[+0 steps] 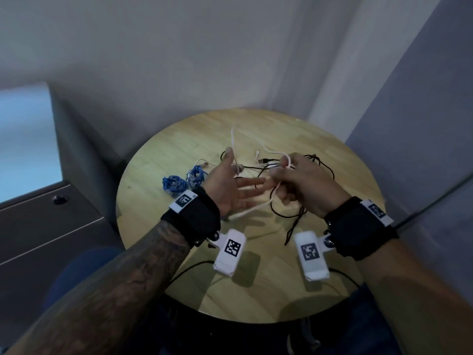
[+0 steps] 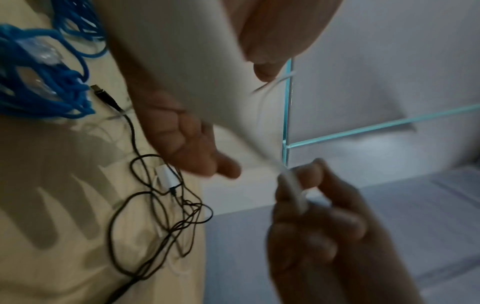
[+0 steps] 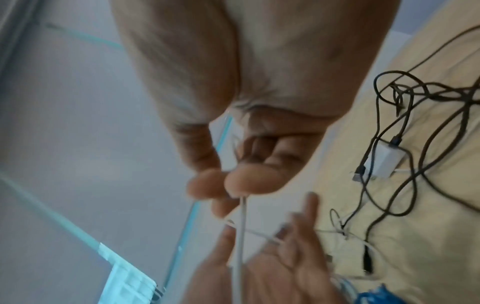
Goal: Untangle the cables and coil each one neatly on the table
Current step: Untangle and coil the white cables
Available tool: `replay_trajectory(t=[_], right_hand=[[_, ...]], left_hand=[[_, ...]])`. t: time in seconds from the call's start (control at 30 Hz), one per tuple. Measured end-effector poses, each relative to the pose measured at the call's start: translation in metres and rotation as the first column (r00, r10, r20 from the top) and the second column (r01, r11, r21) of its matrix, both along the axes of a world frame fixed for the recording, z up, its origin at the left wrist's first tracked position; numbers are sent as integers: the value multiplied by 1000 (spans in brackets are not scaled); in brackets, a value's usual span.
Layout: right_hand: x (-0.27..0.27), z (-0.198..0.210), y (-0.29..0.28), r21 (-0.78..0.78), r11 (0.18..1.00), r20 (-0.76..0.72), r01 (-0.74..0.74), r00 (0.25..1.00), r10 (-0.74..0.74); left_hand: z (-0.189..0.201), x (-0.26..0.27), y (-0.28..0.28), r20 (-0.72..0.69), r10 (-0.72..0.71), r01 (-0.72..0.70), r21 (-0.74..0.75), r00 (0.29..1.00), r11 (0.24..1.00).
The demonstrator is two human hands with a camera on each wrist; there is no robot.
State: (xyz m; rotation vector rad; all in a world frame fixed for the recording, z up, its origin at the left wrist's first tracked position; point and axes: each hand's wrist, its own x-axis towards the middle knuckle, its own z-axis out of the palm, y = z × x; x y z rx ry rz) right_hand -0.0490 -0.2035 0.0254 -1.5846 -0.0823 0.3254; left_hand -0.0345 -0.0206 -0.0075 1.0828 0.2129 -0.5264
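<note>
A white cable (image 1: 256, 207) runs from my right hand (image 1: 307, 185) across the palm of my left hand (image 1: 238, 190), and a strand rises past the left thumb. The right hand (image 3: 259, 144) pinches this white cable (image 3: 241, 236) between thumb and fingertips. My left hand (image 2: 187, 133) is flat with fingers straight, above the round wooden table (image 1: 256, 290). A tangled black cable (image 1: 294, 224) lies loose under and beside both hands, with a small white adapter (image 2: 167, 176) in it. Two bundled blue cables (image 1: 175, 184) lie at the table's left.
A grey cabinet (image 1: 64, 226) stands close to the table's left side, and walls close in behind and to the right. A blue chair seat (image 1: 82, 265) shows below my left forearm. The black cable's tail (image 1: 194, 265) hangs over the near table edge.
</note>
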Motion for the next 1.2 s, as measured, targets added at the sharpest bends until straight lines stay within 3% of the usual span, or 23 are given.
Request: replay_trajectory(t=[0.13, 0.27, 0.37, 0.4, 0.47, 0.53, 0.57, 0.63, 0.73, 0.8, 0.93, 1.03, 1.1, 1.2], right_hand=[[1, 6, -1, 174, 961, 54, 216, 972, -229], [-1, 3, -1, 97, 954, 255, 283, 920, -298], [2, 0, -9, -205, 949, 450, 240, 884, -127], [4, -1, -14, -352, 901, 522, 255, 852, -38], [8, -1, -23, -613, 725, 579, 314, 803, 141], [8, 2, -33, -727, 592, 566, 348, 791, 230], [9, 4, -36, -727, 589, 575, 354, 783, 238], [7, 7, -37, -649, 693, 598, 315, 774, 208], [-3, 16, -27, -414, 902, 505, 120, 855, 119], [-7, 20, -21, -310, 946, 465, 94, 883, 64], [-2, 21, -30, -438, 877, 536, 197, 841, 79], [3, 13, -41, -618, 744, 505, 254, 854, 128], [6, 9, -42, -660, 702, 494, 269, 859, 135], [8, 6, -39, -632, 719, 515, 290, 850, 109]], left_hand=[[1, -11, -9, -35, -212, 215, 182, 977, 960], [-1, -11, -10, 26, -269, 243, 351, 963, 904], [0, -10, -10, 56, -329, 273, 437, 943, 857], [1, -10, -8, 51, -329, 270, 465, 943, 843], [2, -8, -5, 34, -331, 270, 503, 943, 821], [0, -5, -1, 7, -342, 292, 507, 939, 811], [-1, -5, 0, -7, -341, 298, 505, 940, 810], [-2, -5, 0, -13, -324, 287, 499, 946, 818], [-1, -7, -4, 10, -319, 276, 478, 948, 834], [-3, -7, -4, 8, -352, 308, 467, 936, 829], [-7, -4, 3, 13, -394, 315, 578, 919, 753], [-10, -1, 5, 90, -391, 199, 743, 916, 639], [-12, 0, 5, 169, -395, 113, 794, 903, 597], [-11, -4, 2, 254, -409, 139, 680, 877, 720]])
